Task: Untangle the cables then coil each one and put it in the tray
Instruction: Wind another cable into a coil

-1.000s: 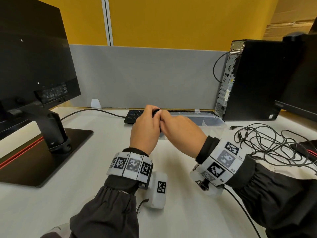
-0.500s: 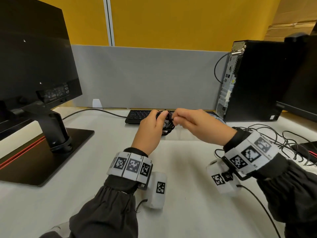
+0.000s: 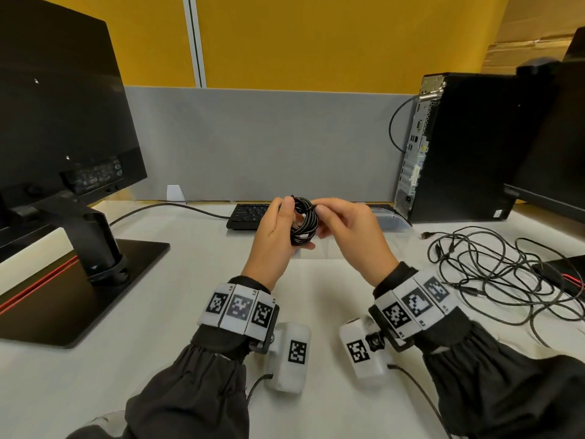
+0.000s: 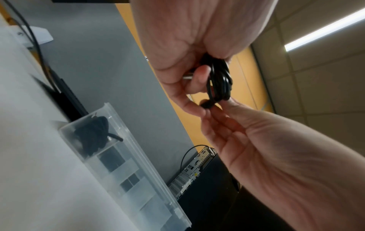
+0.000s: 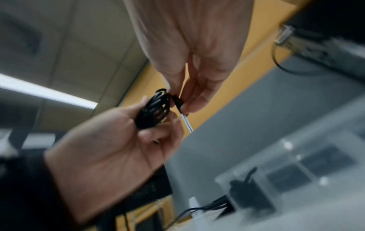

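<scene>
An office: monitor [image 3: 63, 99], keyboard [image 3: 250, 215], desktop tower [image 3: 468, 147], grey desk divider [image 3: 269, 141]

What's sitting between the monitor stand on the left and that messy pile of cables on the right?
In the head view, both hands, left hand and right hand, hold a coiled black cable over the bare white desk there.

Yellow wall [image 3: 316, 36] — grey partition [image 3: 269, 144], seemingly fabric.

Bare surface [image 3: 177, 327] lies near and between the monitor stand [image 3: 95, 248] at left and the loose cables [image 3: 506, 274] at right; keyboard [image 3: 250, 213], tray [image 3: 392, 221] and computer tower [image 3: 468, 147] line the far edge.
</scene>
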Available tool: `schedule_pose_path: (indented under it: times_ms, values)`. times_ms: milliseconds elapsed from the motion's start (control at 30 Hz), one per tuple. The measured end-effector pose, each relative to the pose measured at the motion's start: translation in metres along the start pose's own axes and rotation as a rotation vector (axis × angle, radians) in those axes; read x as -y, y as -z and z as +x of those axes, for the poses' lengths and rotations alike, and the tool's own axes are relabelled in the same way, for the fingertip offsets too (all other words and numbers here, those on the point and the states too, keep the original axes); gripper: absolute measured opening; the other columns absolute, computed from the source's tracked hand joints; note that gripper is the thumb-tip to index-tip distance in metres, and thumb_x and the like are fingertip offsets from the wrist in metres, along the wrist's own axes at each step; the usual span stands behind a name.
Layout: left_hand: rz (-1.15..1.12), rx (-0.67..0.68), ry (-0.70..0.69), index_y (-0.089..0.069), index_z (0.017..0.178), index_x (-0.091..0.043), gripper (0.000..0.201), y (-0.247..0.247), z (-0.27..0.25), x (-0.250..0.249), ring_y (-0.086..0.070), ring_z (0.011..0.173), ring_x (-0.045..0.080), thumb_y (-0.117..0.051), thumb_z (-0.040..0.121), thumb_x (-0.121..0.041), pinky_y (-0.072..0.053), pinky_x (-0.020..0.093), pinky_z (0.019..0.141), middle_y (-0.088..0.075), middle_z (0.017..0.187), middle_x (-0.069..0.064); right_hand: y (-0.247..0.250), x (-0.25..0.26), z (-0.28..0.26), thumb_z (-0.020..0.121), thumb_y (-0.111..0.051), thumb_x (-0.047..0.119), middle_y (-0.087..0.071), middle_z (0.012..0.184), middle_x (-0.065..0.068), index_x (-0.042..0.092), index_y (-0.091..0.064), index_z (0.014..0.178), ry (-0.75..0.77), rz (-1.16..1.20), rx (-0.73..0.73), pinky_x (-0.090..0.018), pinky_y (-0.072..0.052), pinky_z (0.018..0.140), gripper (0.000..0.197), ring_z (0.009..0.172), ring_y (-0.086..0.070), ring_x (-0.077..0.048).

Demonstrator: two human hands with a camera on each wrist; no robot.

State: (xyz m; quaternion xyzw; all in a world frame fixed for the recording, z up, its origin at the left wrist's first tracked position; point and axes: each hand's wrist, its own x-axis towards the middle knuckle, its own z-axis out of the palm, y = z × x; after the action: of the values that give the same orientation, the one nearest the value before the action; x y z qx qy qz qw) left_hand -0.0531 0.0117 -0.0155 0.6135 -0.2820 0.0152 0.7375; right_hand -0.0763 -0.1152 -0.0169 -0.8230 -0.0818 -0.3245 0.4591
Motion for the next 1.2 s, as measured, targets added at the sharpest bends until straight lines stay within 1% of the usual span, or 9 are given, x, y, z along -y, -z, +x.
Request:
schedule_pose_path:
  times_ms: [133,300,467,567,700,833,967,1133,1200]
  values:
    - [0.056,0.008,0.023,-0.047,0.088,-0.016,0.025,-0.001,0.002,0.007,-0.062,0.068,0.002,-0.028,0.102,-0.026,-0.054,0.025,0.056,-0.054,0.087,0.001,-0.002,0.0,-0.006,0.096,-0.046,0.007,-0.071,0.093,-0.007,0.014,-0.067,0.106,-0.154,0.255,0.036,-0.027,-0.056,0.072,0.024,0.077,-0.066,-0.014]
    - [0.154,-0.025,-0.002,-0.046,0.087,-0.022,0.022,-0.001,0.006,0.014,-0.061,0.086,0.022,-0.03,0.101,-0.029,-0.054,0.042,0.065,-0.055,0.091,0.003,-0.002,0.004,-0.011,0.096,-0.05,0.02,-0.072,0.097,-0.013,0.007,-0.07,0.105,-0.242,0.363,0.022,-0.033,-0.057,0.077,0.025,0.086,-0.069,-0.025]
    - [0.174,-0.013,-0.026,-0.043,0.084,-0.023,0.022,-0.001,0.007,0.019,-0.058,0.07,0.016,-0.03,0.101,-0.029,-0.048,0.028,0.047,-0.055,0.084,0.003,-0.005,0.009,-0.014,0.09,-0.059,0.022,-0.072,0.097,-0.011,0.008,-0.068,0.109,-0.221,0.273,-0.003,-0.033,-0.058,0.077,0.025,0.086,-0.069,-0.021]
    - [0.167,-0.009,-0.014,-0.043,0.085,-0.024,0.021,-0.001,0.007,0.02,-0.059,0.075,0.018,-0.03,0.101,-0.029,-0.05,0.033,0.049,-0.055,0.088,0.004,-0.004,0.013,-0.015,0.093,-0.055,0.02,-0.071,0.098,-0.011,0.008,-0.066,0.109,-0.244,0.232,0.049,-0.029,-0.058,0.075,0.022,0.084,-0.069,-0.019]
    - [0.146,0.029,0.016,-0.045,0.093,-0.018,0.021,-0.003,0.006,0.019,-0.058,0.058,0.008,-0.03,0.1,-0.031,-0.049,0.028,0.045,-0.055,0.096,0.012,0.003,0.017,-0.01,0.095,-0.052,0.021,-0.071,0.094,-0.008,0.008,-0.065,0.108,-0.223,0.108,0.133,-0.021,-0.054,0.067,0.022,0.082,-0.067,-0.017]
    - [0.173,0.071,0.097,-0.044,0.105,-0.014,0.014,-0.002,0.011,0.02,-0.06,0.075,0.012,-0.039,0.099,-0.025,-0.055,0.037,0.068,-0.055,0.105,0.009,0.017,0.013,0.002,0.094,-0.053,0.02,-0.068,0.086,0.0,0.008,-0.067,0.104,-0.26,0.023,0.2,-0.012,-0.043,0.064,0.02,0.069,-0.058,-0.001]
    - [0.204,-0.011,0.143,-0.049,0.111,-0.014,0.018,0.009,0.017,0.024,-0.06,0.081,0.014,-0.052,0.093,-0.013,-0.051,0.035,0.079,-0.055,0.096,-0.002,0.037,-0.009,0.032,0.094,-0.055,0.023,-0.068,0.093,-0.006,0.004,-0.067,0.107,-0.321,-0.146,0.129,-0.025,-0.044,0.079,0.026,0.08,-0.058,-0.011]
    - [0.545,-0.035,0.14,-0.057,0.117,-0.011,0.024,0.018,0.04,0.037,-0.052,0.105,0.012,-0.053,0.093,-0.012,-0.038,0.022,0.09,-0.057,0.12,0.003,0.04,-0.046,0.069,0.095,-0.053,0.027,-0.069,0.091,-0.022,-0.005,-0.067,0.1,-0.442,-0.368,0.133,-0.033,-0.049,0.069,0.035,0.073,-0.056,-0.022]
    - [0.73,0.005,0.14,-0.057,0.121,-0.011,0.028,0.019,0.054,0.037,-0.051,0.115,0.015,-0.053,0.093,-0.013,-0.036,0.024,0.093,-0.056,0.127,0.004,0.027,-0.057,0.075,0.095,-0.052,0.027,-0.064,0.074,-0.017,-0.002,-0.067,0.095,-0.503,-0.423,0.198,-0.029,-0.045,0.062,0.033,0.072,-0.054,-0.023]
